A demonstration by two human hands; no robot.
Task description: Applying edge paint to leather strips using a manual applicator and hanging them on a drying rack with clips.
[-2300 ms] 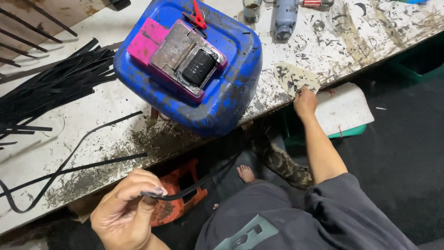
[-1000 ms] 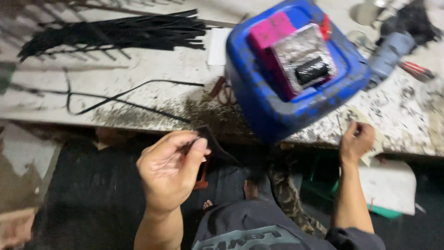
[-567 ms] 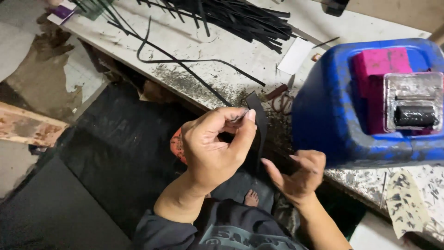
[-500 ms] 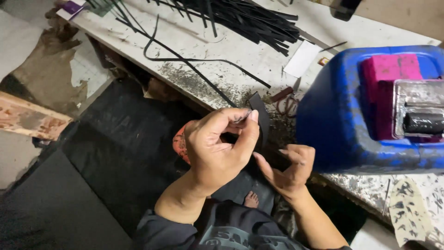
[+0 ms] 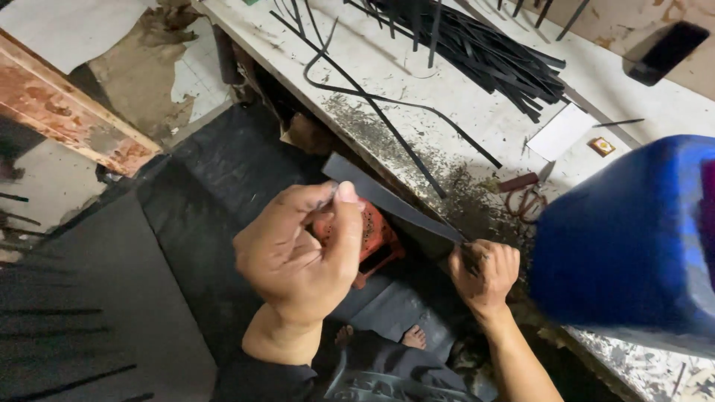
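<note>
Both hands gripped one black strip (image 5: 395, 199): left hand (image 5: 302, 253) pinched its upper end, right hand (image 5: 484, 274) closed on the lower, apparently pulling it taut below the worktop (image 5: 417, 74) edge. Beyond lay a pile of strips (image 5: 477, 45) and a blue canister (image 5: 633, 238).

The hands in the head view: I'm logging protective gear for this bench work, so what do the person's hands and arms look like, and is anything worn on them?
Both hands are bare, with no gloves, rings or watch in sight. The left hand looks fairly clean; the right hand carries dark grime on its fingers. Both forearms are uncovered, and a dark sleeve begins near the left elbow.
</note>
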